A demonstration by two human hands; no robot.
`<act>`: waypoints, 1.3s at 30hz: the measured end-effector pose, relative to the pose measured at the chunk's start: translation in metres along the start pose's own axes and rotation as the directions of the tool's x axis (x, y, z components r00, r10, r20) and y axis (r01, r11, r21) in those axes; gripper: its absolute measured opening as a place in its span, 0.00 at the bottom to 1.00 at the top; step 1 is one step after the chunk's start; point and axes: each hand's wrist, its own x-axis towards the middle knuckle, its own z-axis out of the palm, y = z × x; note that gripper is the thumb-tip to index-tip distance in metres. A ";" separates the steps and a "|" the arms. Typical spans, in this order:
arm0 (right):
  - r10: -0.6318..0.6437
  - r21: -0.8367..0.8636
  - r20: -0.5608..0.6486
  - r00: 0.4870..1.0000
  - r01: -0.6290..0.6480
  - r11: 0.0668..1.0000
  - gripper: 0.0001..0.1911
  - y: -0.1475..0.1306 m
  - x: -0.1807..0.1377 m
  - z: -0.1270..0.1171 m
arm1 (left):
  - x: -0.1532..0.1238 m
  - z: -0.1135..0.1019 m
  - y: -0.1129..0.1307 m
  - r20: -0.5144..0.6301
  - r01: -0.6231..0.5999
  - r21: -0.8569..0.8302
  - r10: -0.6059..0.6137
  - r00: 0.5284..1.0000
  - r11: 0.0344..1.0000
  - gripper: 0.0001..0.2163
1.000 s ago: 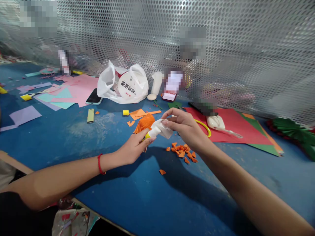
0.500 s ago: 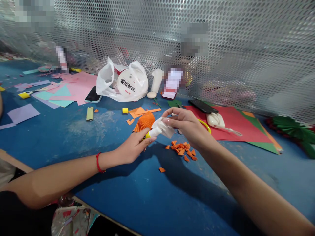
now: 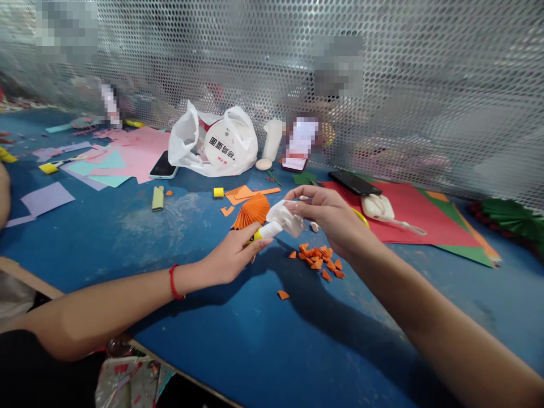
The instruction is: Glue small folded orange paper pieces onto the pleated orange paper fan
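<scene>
White tissue [image 3: 289, 219] pinched by right hand [image 3: 330, 218] onto glue stick [image 3: 269, 230] (in left hand [image 3: 232, 258])

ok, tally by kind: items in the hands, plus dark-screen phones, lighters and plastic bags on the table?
white tube: 1
white tissue: 1
dark-screen phones: 2
lighter: 1
plastic bag: 1
Total: 6

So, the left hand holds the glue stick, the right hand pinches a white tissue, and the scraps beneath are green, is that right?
Not quite: the head view shows the scraps are orange, not green. The left hand does hold the glue stick, and the right hand does pinch the white tissue.
</scene>
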 end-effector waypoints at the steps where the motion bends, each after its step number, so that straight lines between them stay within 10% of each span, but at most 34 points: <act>1: 0.003 0.009 -0.004 1.000 -0.003 1.000 0.09 0.000 0.000 0.000 | 0.000 0.000 0.000 0.000 0.002 0.001 -0.002 1.000 1.000 0.15; 25: -0.040 0.121 -0.034 0.999 0.044 0.992 0.14 0.006 0.007 -0.010 | -0.001 -0.001 0.007 0.046 0.021 0.063 -0.024 0.999 0.998 0.19; 39: -0.255 -0.099 0.372 0.892 0.312 0.945 0.10 0.006 0.005 -0.013 | -0.002 0.002 -0.001 -0.045 0.045 -0.163 -0.053 0.998 0.986 0.21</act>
